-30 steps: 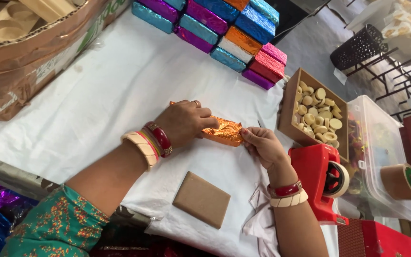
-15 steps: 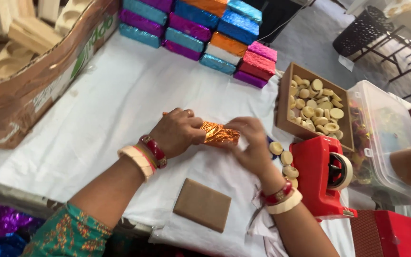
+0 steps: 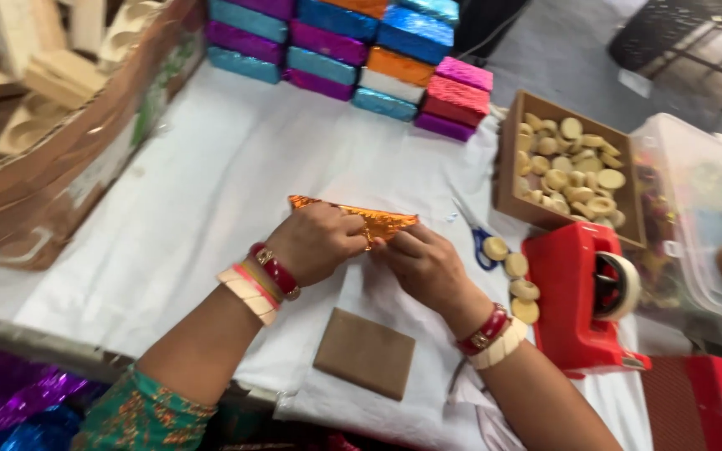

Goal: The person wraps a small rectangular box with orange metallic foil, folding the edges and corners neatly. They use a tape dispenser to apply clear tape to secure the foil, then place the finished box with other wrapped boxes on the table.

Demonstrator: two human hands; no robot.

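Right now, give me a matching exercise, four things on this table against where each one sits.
1. orange shiny foil piece
2. flat brown square board
3. red tape dispenser
4. open cardboard box of pale round discs

a. behind the dispenser
b. near edge, between the forearms
c. held in both hands
d. right of the right hand

Pairs: 1-c, 2-b, 3-d, 4-a

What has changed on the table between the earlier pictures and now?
Both hands have closed together on the orange foil: the right hand slid in until its fingers meet the left hand, and the foil now lies flatter and longer. Four loose discs now show beside the red tape dispenser. The brown slab and wrapped blocks stayed put.
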